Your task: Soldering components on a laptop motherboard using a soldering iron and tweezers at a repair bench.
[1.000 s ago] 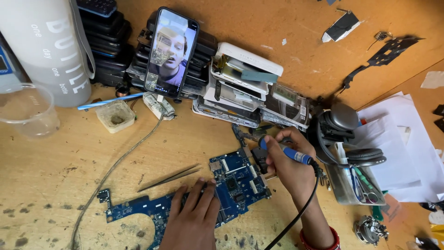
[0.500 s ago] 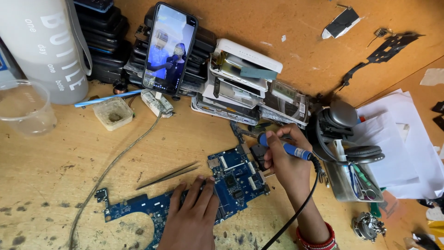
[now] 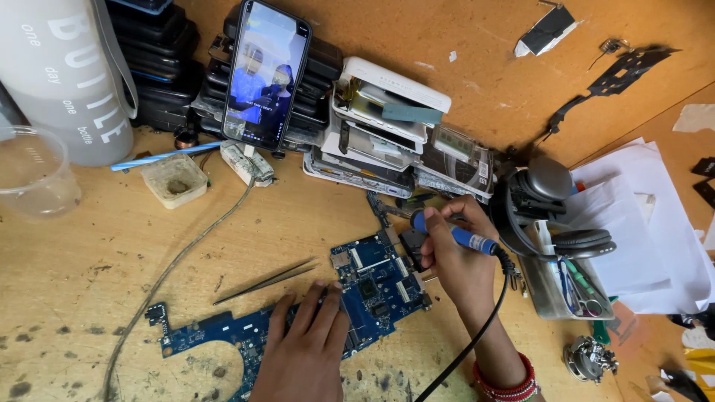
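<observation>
Board: the blue, irregular printed circuit board (image 3: 372,290) lay flat on the scuffed wooden table (image 3: 89,268), near its front edge.
Left hand: the left hand (image 3: 302,350) was pressed palm-down on the board, fingers spread, gripping nothing, apparently to steady it.
Right hand: the right hand (image 3: 458,257), wrist bent, had its grip closed pen-style on the blue-handled soldering iron (image 3: 454,237), tip angled down at the board's upper edge.
Nearby: thin metal tweezers (image 3: 264,281) lay beside the board, within reach.

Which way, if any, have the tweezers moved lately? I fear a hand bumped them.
No. The tweezers lie as before, tips toward the blue circuit board and its upper-left corner.
</observation>
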